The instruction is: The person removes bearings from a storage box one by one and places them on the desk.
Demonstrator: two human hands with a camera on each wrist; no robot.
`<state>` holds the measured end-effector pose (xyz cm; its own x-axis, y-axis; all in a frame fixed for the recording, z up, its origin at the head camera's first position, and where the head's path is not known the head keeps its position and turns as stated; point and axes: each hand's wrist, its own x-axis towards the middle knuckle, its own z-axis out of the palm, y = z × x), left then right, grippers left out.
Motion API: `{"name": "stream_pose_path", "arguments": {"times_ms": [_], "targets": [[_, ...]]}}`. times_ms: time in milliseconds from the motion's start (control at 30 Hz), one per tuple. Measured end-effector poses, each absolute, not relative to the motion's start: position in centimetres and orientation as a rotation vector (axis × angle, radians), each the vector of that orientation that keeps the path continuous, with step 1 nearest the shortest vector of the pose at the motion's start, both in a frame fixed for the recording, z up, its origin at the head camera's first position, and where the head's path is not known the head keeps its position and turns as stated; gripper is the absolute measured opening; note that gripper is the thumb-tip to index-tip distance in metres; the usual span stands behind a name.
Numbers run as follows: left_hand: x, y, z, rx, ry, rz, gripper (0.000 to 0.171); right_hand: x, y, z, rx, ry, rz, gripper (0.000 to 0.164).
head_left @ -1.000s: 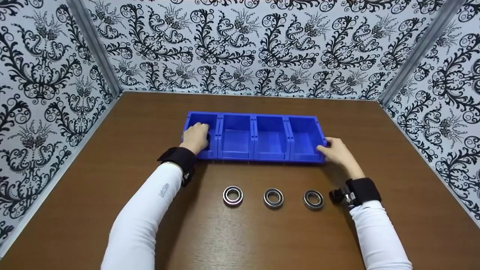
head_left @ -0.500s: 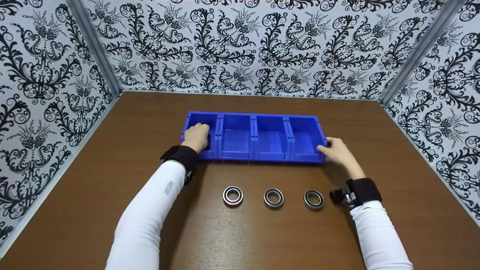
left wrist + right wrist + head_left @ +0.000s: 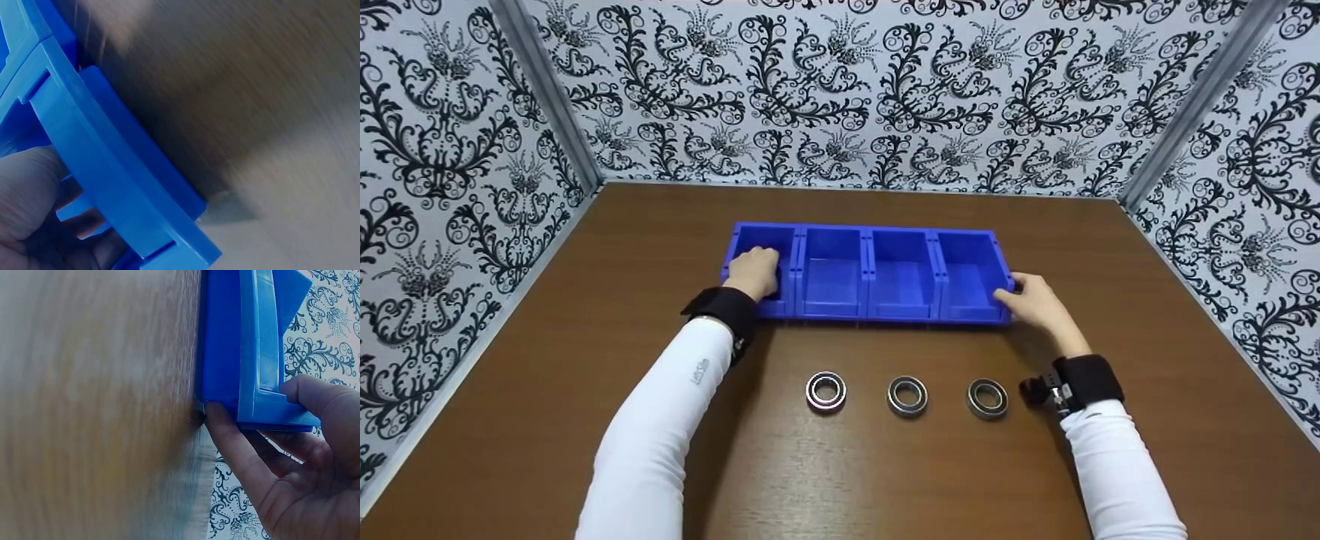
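A row of joined blue storage bins stands on the table in the head view. My left hand reaches down into the leftmost compartment, knuckles up. In the left wrist view, the curled fingers of the left hand lie behind the bin's front lip, partly hidden; I cannot tell what they hold. At the other end, my right hand grips the row's right front corner. Its thumb presses on the rim, and one fingertip is at the lower edge in the right wrist view. Three metal ball bearings lie in front.
The brown wooden table reaches back to a patterned wall, with side walls joined at grey metal posts. Black camera straps circle both wrists.
My left forearm has shifted slightly to the right, while the left hand stays in the leftmost compartment. The bins, the bearings and my right hand look nearly unmoved.
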<state>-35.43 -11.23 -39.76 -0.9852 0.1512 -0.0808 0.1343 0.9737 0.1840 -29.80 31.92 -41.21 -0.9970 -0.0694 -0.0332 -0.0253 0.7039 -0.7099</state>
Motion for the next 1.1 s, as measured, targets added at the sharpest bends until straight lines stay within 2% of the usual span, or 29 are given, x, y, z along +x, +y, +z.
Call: {"name": "stream_pose_path", "arguments": {"times_ms": [1100], "targets": [[-35.66,-11.41,-38.82,0.237,2.984,0.290,0.033,-29.72,31.81,-40.97,-0.050,2.833,-1.177,0.052]]}}
